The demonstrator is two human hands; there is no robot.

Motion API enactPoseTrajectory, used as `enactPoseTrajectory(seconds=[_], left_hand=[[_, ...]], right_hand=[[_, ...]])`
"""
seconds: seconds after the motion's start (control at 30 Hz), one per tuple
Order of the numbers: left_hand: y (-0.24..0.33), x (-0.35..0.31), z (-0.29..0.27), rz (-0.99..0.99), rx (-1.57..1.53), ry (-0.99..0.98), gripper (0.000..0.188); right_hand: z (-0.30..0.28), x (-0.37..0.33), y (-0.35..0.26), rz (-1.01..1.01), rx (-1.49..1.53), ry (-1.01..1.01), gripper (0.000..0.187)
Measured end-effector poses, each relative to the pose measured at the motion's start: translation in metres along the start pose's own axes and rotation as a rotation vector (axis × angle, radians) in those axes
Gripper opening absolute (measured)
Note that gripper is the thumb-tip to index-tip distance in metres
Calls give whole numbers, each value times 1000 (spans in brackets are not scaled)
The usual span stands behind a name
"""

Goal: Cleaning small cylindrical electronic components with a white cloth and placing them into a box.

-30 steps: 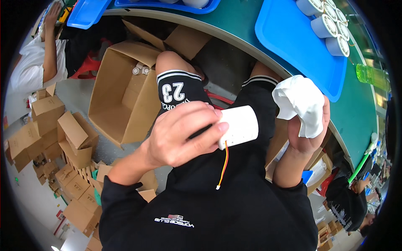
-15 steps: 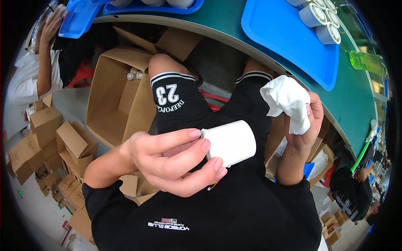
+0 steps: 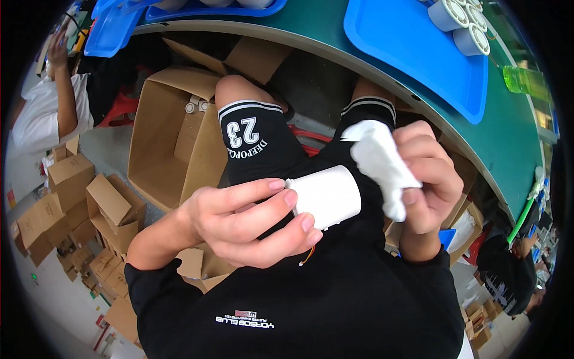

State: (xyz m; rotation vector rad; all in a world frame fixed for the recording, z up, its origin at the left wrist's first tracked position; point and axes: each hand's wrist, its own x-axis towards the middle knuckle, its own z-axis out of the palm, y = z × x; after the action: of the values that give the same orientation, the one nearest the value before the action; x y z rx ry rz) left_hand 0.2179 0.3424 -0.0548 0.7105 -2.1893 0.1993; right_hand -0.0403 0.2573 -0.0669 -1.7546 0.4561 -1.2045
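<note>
Over my lap, my left hand [image 3: 248,224] grips a white cylindrical housing [image 3: 327,197] by its left end, fingertips around the rim. The housing lies tilted on its side, its smooth wall facing up. A thin cable with a small connector [image 3: 306,258] hangs below it, partly hidden by my fingers. To its right, my right hand [image 3: 429,176] pinches a crumpled white cloth [image 3: 382,167] between thumb and fingers. The cloth hangs close to the housing's right end, with a small gap between them.
A green table [image 3: 502,143] curves across the far side, carrying a blue tray [image 3: 412,66] with several white housings [image 3: 471,39] and a green bottle [image 3: 526,82]. An open cardboard box [image 3: 152,149] stands left of my knees; more boxes [image 3: 69,173] stack farther left. Co-workers sit at both sides.
My right hand has turned and come down and inward, bringing the cloth nearer the housing. My left hand holds the housing in nearly the same place.
</note>
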Motion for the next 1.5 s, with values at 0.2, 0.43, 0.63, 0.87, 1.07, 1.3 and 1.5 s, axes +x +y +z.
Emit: enactPoseTrajectory(seconds=[0.2, 0.43, 0.63, 0.87, 1.07, 1.3, 1.5], left_hand=[[0, 2, 0, -29, -6, -67, 23], [-5, -5, -5, -59, -87, -131, 28], [-8, -5, -4, -158, -151, -106, 29], [-14, -6, -11, -64, -18, -86, 25], [-9, -3, -13, -9, 59, -65, 16], [-2, -4, -9, 27, 79, 9, 20], [-1, -1, -6, 52, 93, 36, 16]], right_hand=[[29, 25, -1, -35, -94, -308, 26], [33, 23, -5, 26, -36, -306, 29], [30, 20, -5, -41, -57, -338, 31], [8, 14, -4, 11, -562, -209, 33], [-8, -1, 6, 103, -446, -105, 24], [-8, -7, 10, 152, -339, -56, 21], [-8, -12, 13, 164, -295, -36, 21]])
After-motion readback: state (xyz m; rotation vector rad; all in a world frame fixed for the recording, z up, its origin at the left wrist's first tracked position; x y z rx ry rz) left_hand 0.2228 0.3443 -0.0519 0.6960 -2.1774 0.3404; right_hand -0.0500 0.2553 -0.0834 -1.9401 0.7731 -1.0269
